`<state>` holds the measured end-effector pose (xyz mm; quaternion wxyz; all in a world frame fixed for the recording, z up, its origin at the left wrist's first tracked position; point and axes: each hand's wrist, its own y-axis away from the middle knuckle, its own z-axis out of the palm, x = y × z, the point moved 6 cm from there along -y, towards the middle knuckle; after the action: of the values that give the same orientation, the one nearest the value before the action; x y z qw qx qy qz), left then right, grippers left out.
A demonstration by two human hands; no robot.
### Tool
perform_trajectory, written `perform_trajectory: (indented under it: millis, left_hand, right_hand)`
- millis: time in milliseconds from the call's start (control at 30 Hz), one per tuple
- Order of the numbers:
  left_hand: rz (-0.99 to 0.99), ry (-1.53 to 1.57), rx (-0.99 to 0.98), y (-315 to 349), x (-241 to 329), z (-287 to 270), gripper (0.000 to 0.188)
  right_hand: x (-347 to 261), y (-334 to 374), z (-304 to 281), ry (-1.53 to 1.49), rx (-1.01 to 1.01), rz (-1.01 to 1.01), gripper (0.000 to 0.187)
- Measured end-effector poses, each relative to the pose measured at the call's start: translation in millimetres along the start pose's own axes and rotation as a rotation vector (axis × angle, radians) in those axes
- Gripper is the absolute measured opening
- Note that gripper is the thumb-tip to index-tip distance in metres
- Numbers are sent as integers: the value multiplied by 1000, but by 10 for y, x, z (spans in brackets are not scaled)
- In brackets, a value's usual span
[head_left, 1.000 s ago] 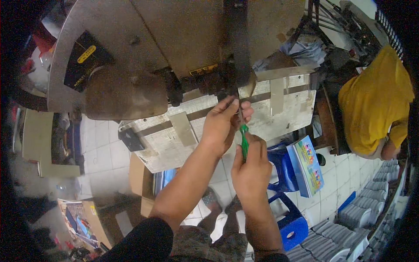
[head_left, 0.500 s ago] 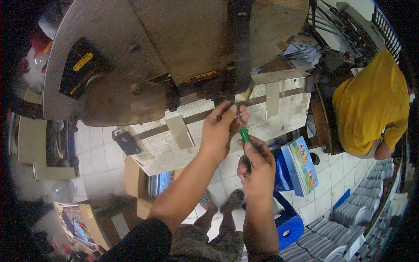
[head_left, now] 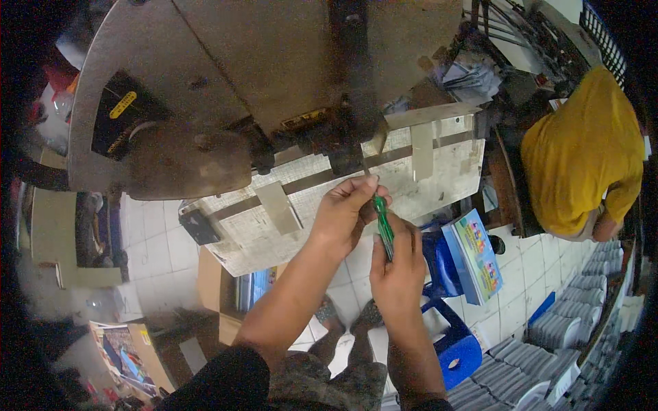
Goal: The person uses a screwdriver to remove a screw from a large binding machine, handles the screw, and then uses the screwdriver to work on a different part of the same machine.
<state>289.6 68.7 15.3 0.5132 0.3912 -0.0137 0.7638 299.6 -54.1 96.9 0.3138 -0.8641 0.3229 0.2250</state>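
My right hand [head_left: 401,267] is closed around a screwdriver [head_left: 382,218] with a green, partly see-through handle, pointing up and away from me. My left hand [head_left: 343,212] pinches with thumb and fingertips just past the handle, where the shaft runs. A thin metal tip [head_left: 366,168] shows above the left fingertips; whether it belongs to the screwdriver or to a separate piece, I cannot tell. Both hands are over the near side of a worn whitish work table [head_left: 315,202], just below the dark head [head_left: 343,140] of a large machine.
A big grey-brown machine body [head_left: 274,61] fills the far side. Below the table stand an open cardboard box [head_left: 212,288] and a blue plastic chair [head_left: 456,349] with a stack of colourful books [head_left: 473,257]. At right sits a person in yellow [head_left: 576,157], near paper stacks [head_left: 528,363].
Both hands have drawn slightly back from the machine head. My right fingers now lie straighter along the screwdriver handle. The left hand keeps its pinch.
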Motion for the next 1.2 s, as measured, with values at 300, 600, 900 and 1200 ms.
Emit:
perform_trajectory:
  millis: [300,600,900,1200]
  left_hand:
    - [-48,6,6,-8,60,53,25]
    - [-78,115,0,-19,37,145,19]
    - [23,-148,131,-103,91,36,27]
    - [32,-75,73,-137,32,11,25]
  right_hand:
    - [264,171,214,-1356,-54,982,34]
    - [408,217,279,-1462,-50,1011,34]
    - [302,38,156,-678,-33,441,37]
    - [354,73,-20,-600,196,292,41]
